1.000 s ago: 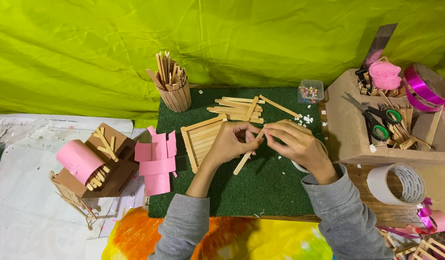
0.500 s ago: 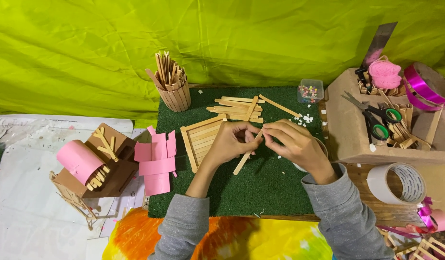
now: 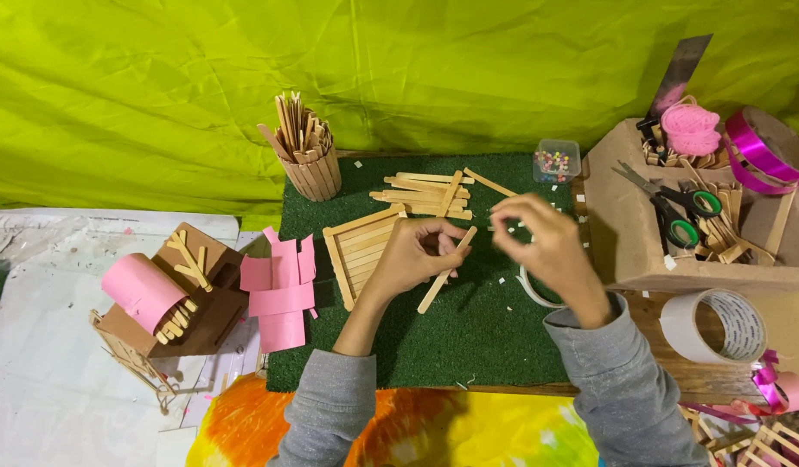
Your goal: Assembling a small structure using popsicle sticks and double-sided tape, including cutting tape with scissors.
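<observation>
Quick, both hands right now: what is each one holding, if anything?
Left hand: closed on a wooden craft stick.
Right hand: fingertips pinched above the green mat; whether it holds anything cannot be told.

the left hand (image 3: pixel 414 253) covers one corner of the stick panel (image 3: pixel 358 251); the right hand (image 3: pixel 538 238) is blurred, its fingertips unclear, and hides part of the tape ring (image 3: pixel 531 292); the beads in the box (image 3: pixel 555 162) are too small to tell; the stick frames (image 3: pixel 767 437) are cut off at the lower right edge.

Left hand (image 3: pixel 414 256) fingers curled; right hand (image 3: pixel 540 239) fingers pinched.
</observation>
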